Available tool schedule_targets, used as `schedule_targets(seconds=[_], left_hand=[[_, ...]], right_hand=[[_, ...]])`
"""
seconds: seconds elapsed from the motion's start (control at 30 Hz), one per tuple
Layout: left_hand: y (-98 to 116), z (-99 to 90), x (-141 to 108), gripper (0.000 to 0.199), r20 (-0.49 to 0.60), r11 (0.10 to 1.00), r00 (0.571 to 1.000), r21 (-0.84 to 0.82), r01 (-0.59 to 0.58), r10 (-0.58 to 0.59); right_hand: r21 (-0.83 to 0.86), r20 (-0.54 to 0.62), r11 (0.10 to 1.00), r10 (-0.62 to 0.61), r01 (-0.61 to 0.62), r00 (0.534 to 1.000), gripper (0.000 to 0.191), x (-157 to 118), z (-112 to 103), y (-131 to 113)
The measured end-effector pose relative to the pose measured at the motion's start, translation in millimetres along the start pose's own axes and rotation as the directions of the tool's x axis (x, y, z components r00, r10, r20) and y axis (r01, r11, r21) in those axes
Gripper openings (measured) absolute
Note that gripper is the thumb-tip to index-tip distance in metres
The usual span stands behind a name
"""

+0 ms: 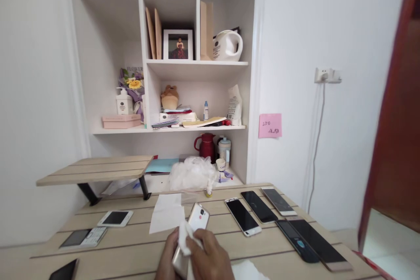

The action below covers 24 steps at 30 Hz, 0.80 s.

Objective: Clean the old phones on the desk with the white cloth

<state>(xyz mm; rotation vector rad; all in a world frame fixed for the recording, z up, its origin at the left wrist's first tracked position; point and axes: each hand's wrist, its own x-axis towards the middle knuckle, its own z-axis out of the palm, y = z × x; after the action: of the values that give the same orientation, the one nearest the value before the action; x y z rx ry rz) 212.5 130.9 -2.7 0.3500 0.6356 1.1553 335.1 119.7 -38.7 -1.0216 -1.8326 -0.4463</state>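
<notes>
At the front middle of the table I hold a smartphone (198, 215) tilted, its pale back with the camera facing up. My left hand (168, 257) is wrapped round the phone's left edge. A crumpled white tissue (184, 239) is pinched in my right hand (210, 254) and pressed against the phone's back. The lower part of the phone is mostly covered by my hands and the tissue. Just beyond it lies a white sheet of paper (168, 212). Another piece of white tissue (248, 271) rests beside my right hand at the bottom edge.
Several phones lie on the right, including a white-framed phone (243, 216) and a long dark phone (320, 243). On the left are a keypad phone (83, 237), a small white phone (115, 218) and a dark phone (64, 270). A raised wooden stand (98, 169) and white shelves (197, 64) stand behind.
</notes>
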Motion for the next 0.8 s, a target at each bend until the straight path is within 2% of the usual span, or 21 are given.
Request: schedule_targets(seconds=[0.1,0.17,0.27,0.33,0.4,0.5,0.57,0.63,0.8], left_hand=[[0,2.6,-2,0.038,0.010,0.998,0.999,0.047,0.033,-0.033],[2,2.8,-3,0.036,-0.033,0.996,0.999,0.086,0.028,-0.025],[6,1.8,-5,0.033,-0.113,0.994,0.993,0.111,-0.021,0.034],[7,2.0,-5,0.035,-0.117,0.995,0.993,0.097,-0.013,0.025],[6,3.5,-6,0.037,-0.100,0.996,0.995,0.088,0.022,-0.013],[3,6.8,-6,0.042,-0.079,0.993,0.996,0.104,0.052,-0.044],[1,8.3,-5,0.043,-0.066,0.990,0.996,0.126,0.066,-0.058],[1,8.7,-4,0.043,-0.055,0.989,0.996,0.126,0.075,-0.069],[1,7.2,-6,0.046,-0.037,0.991,0.994,0.075,0.108,-0.105]], right_hand=[[0.015,-0.056,0.996,0.092,-0.091,0.994,0.040,11,-18,19],[0.041,-0.091,0.990,0.136,-0.133,0.987,0.042,12,-22,23],[0.078,-0.102,0.993,0.096,-0.088,0.990,0.038,2,-6,10],[0.046,-0.065,0.997,0.062,-0.059,0.996,0.028,-5,7,-3],[0.047,-0.019,0.998,0.045,-0.044,0.999,0.022,-6,10,-9],[0.077,0.000,0.997,0.022,-0.022,1.000,0.032,8,-10,3],[0.039,-0.063,0.996,0.083,-0.080,0.995,0.038,17,-26,16],[0.005,-0.102,0.994,0.112,-0.112,0.988,0.039,19,-30,20],[-0.024,0.004,0.998,-0.054,0.054,0.999,0.026,2,-2,-4]])
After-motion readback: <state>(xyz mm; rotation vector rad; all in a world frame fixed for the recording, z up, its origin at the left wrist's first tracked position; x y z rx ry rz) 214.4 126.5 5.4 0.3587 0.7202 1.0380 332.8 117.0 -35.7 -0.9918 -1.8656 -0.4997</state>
